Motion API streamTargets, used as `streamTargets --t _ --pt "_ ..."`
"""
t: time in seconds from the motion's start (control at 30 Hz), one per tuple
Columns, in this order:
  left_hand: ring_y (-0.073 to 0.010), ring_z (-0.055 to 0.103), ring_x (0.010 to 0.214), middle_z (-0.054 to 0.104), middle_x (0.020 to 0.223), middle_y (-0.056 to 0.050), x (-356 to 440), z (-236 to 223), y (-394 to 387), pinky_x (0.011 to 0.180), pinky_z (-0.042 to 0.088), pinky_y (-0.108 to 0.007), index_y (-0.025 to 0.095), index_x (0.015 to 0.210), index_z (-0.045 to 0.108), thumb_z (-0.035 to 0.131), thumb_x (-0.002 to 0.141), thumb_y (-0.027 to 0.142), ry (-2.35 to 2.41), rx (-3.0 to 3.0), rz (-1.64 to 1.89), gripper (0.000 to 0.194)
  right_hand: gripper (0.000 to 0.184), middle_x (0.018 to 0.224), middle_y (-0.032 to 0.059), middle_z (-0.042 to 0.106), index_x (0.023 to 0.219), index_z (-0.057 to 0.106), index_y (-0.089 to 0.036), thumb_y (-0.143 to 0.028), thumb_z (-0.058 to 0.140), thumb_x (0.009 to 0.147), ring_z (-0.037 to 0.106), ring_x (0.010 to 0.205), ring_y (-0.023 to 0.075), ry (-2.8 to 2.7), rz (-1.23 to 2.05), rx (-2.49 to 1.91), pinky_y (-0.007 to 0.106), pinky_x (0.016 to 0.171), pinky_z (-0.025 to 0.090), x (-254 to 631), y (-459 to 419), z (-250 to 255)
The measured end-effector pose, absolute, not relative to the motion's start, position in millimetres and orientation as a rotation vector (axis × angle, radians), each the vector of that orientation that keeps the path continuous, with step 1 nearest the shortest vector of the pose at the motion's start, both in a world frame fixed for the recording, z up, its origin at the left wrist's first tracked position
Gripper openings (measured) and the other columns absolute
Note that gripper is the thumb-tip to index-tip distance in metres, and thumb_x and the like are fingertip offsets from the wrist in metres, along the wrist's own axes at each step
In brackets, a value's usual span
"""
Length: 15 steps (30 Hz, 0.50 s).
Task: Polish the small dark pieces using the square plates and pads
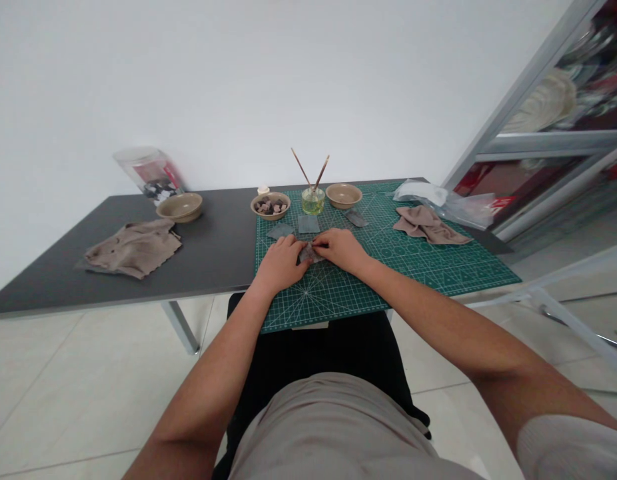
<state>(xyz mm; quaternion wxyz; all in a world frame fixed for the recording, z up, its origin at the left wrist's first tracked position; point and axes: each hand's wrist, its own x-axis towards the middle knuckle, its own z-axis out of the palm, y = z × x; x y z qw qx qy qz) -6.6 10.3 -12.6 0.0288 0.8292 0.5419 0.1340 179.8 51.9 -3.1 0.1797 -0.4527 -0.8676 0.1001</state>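
A small, thin grey sheet lies at the front of the green cutting mat, between my two hands. My left hand rests on the mat with its thumb and fingers closed on the sheet's left edge. From the right, my right hand bends over the sheet with its fingertips pinched together. What those fingertips hold is too small to make out. Just beyond my hands lie more flat grey squares: one in the middle, one at left, and a darker piece at right.
Behind the squares stand a bowl of small brown and pink chunks, a jar with yellowish liquid holding two brushes, and another bowl. Brown cloths, a third bowl, a clear container and plastic bags lie around.
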Motion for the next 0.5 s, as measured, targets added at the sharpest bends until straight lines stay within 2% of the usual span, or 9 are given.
streamTargets --t 0.27,0.5 --pt "-0.0282 0.054 0.111 0.06 0.116 -0.011 -7.3 -11.2 9.4 0.096 0.046 -0.043 0.02 0.125 0.061 0.053 0.092 0.039 1.666 2.556 0.407 0.039 0.016 0.104 -0.0003 0.078 0.094 0.081 -0.028 -0.021 0.068 0.087 0.07 0.102 0.0212 -2.496 0.341 -1.184 0.032 0.092 0.05 184.3 38.1 -4.1" --pt "-0.0293 0.054 0.111 0.06 0.115 -0.011 -6.6 -12.7 10.2 0.096 0.046 -0.044 0.018 0.126 0.062 0.053 0.093 0.042 1.666 2.565 0.421 0.042 0.018 0.103 0.0022 0.078 0.094 0.081 -0.023 -0.018 0.067 0.085 0.07 0.102 0.021 -2.408 0.33 -1.258 0.03 0.093 0.05 195.4 50.5 -5.5"
